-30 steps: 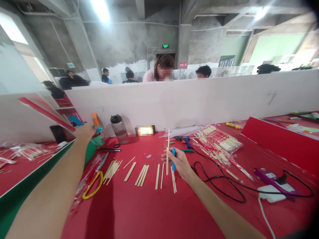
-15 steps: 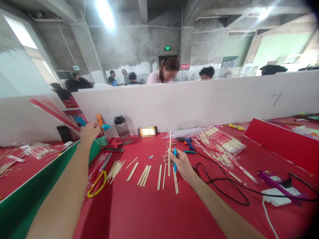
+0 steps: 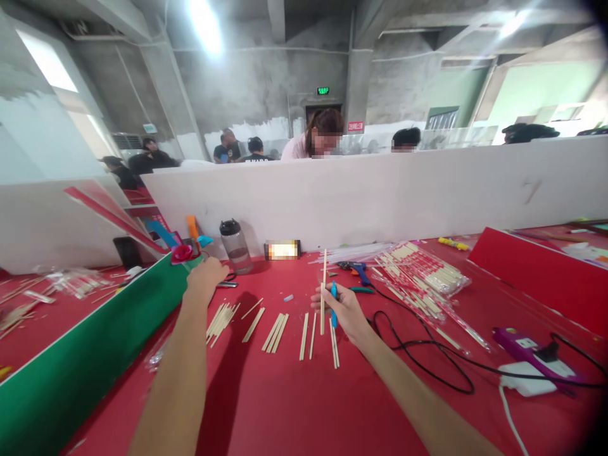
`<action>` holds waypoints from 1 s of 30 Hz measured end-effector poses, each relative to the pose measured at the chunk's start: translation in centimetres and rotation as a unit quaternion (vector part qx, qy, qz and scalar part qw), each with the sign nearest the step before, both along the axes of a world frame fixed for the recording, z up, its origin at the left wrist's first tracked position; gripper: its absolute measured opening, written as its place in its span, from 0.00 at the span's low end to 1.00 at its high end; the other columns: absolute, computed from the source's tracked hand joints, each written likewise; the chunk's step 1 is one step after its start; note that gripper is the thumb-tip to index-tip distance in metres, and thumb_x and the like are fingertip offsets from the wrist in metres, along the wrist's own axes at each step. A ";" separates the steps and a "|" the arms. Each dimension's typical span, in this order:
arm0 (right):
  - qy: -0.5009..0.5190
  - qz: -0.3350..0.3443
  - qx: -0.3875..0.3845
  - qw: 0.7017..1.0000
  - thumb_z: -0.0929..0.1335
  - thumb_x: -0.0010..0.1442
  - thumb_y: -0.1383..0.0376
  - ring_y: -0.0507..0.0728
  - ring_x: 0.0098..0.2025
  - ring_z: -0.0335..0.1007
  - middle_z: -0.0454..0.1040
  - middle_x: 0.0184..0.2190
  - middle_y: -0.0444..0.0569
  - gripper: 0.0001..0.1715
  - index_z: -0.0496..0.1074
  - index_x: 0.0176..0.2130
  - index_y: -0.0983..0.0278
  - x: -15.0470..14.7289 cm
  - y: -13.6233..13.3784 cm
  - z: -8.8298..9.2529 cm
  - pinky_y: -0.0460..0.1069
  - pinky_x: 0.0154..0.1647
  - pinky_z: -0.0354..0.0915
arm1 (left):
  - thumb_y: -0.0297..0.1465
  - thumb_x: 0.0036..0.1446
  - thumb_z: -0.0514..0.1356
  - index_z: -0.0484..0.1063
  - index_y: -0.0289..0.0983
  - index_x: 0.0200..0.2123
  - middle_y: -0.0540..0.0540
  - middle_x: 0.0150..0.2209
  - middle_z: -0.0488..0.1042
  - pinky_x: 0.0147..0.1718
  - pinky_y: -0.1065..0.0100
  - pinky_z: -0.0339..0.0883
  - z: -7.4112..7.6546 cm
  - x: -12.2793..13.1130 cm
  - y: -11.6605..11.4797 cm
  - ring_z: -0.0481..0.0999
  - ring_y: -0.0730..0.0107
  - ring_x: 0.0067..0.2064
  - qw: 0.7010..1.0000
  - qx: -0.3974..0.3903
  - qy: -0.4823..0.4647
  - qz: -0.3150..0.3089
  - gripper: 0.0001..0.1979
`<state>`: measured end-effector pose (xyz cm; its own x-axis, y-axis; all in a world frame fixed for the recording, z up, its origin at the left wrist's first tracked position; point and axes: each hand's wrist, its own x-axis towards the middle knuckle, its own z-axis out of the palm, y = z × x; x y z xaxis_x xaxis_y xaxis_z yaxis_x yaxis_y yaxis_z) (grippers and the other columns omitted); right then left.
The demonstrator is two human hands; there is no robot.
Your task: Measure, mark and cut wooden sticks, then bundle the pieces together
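My right hand (image 3: pixel 342 308) is closed round a thin wooden stick (image 3: pixel 323 272) held upright, with a small blue tool (image 3: pixel 333 297) pinched in the same fingers. Below it, rows of short cut sticks (image 3: pixel 274 330) lie on the red table (image 3: pixel 294 405). My left hand (image 3: pixel 206 277) rests knuckles-up on the table, fingers curled under, over a black-handled tool (image 3: pixel 228 284) beside the stick pile. What the fingers hold is hidden.
A water bottle (image 3: pixel 234 246), a phone (image 3: pixel 282 249) and a blue glue gun (image 3: pixel 355 270) stand by the white partition (image 3: pixel 380 190). Packs of chopsticks (image 3: pixel 422 272), a black cable (image 3: pixel 418 354), a purple glue gun (image 3: pixel 522 345) and a white power strip (image 3: pixel 522 372) lie right. A green board (image 3: pixel 95 342) runs left. People sit behind the partition.
My left hand has come away from the green cup at the back left and dropped right onto the table by the black-handled tool. My right hand has kept still with the stick.
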<state>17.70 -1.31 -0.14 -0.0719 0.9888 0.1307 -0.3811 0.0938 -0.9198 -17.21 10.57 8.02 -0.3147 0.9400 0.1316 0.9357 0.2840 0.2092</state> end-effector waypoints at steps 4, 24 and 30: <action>-0.005 0.006 0.008 1.000 0.73 0.51 0.47 0.59 0.32 0.78 0.79 0.31 0.51 0.25 0.72 0.37 0.65 -0.3 -0.2 -0.1 0.52 0.32 0.75 | 0.42 0.56 0.54 0.77 0.42 0.33 0.35 0.39 0.80 0.38 0.55 0.66 0.4 4.9 -4.9 0.78 0.43 0.43 0.996 -0.020 0.013 -0.086 0.15; -0.125 -0.071 0.044 0.989 0.71 0.51 0.45 0.54 0.28 0.67 0.70 0.27 0.45 0.26 0.70 0.32 0.65 0.5 1.0 -1.9 0.49 0.28 0.72 | 0.38 0.63 0.54 0.71 0.39 0.45 0.44 0.43 0.78 0.43 0.67 0.69 -9.3 19.8 -11.9 0.77 0.64 0.43 0.832 0.087 -0.339 -0.430 0.13; -0.140 -0.076 0.052 0.986 0.70 0.52 0.46 0.52 0.28 0.63 0.65 0.26 0.42 0.24 0.70 0.32 0.64 0.8 1.2 -2.1 0.49 0.29 0.72 | 0.37 0.63 0.54 0.72 0.40 0.41 0.46 0.40 0.79 0.42 0.68 0.68 -8.4 18.5 -10.3 0.78 0.66 0.40 0.870 0.094 -0.264 -0.406 0.10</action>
